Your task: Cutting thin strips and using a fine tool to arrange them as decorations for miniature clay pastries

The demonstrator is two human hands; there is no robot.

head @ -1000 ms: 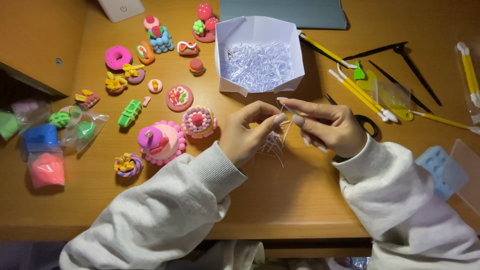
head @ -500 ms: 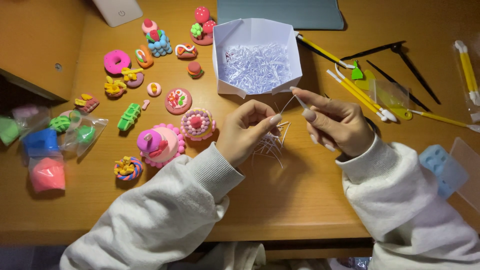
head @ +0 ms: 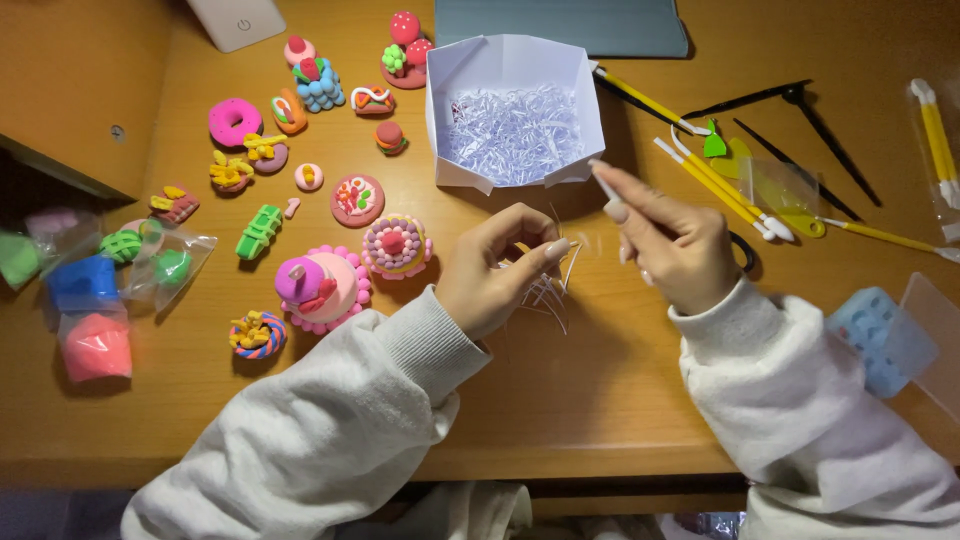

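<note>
My left hand [head: 495, 275] pinched a tuft of shredded paper [head: 545, 285] over the counter [head: 600, 380] while my right hand [head: 675, 240] pinched one strand toward the white box [head: 515, 105], judging careful separation next.

White paper box [head: 515, 62] of pale lilac-white shreds [head: 515, 130], orange-brown wooden bench [head: 600, 390], pink clay doughnut [head: 235, 121], pink cake [head: 322, 288] with magenta top, green striped piece [head: 260, 231], yellow tools [head: 715, 185], light-blue mould [head: 880, 338], grey-white sleeves [head: 330, 430].
</note>
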